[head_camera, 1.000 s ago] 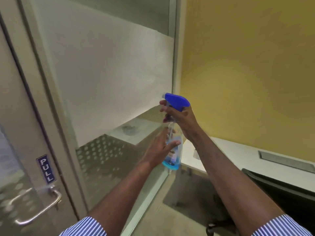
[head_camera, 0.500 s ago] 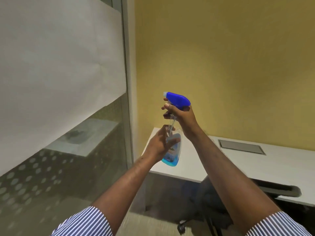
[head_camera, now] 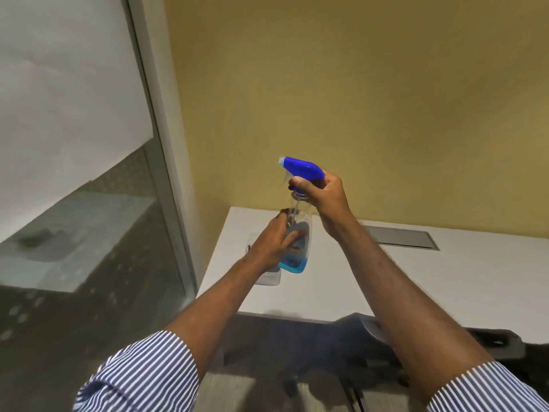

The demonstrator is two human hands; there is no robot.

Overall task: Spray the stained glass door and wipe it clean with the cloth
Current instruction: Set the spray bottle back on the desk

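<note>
A clear spray bottle (head_camera: pixel 301 233) with a blue trigger head and a little blue liquid at the bottom is held upright over a white desk. My right hand (head_camera: pixel 322 197) grips its neck just under the trigger head. My left hand (head_camera: pixel 274 240) wraps around the bottle's body lower down. The glass panel (head_camera: pixel 68 173), frosted white above and dotted below, fills the left side, away from both hands. No cloth is in view.
A white desk (head_camera: pixel 416 278) with a grey cable flap (head_camera: pixel 401 237) stands against a yellow wall. A clear plastic container (head_camera: pixel 267 278) sits on the desk's left end under the bottle. A dark chair (head_camera: pixel 371 346) is below the desk edge.
The view has swung right, away from the door with its PULL sign and handle, toward the desk. Both hands keep hold of the bottle, now over the desk's left end.
</note>
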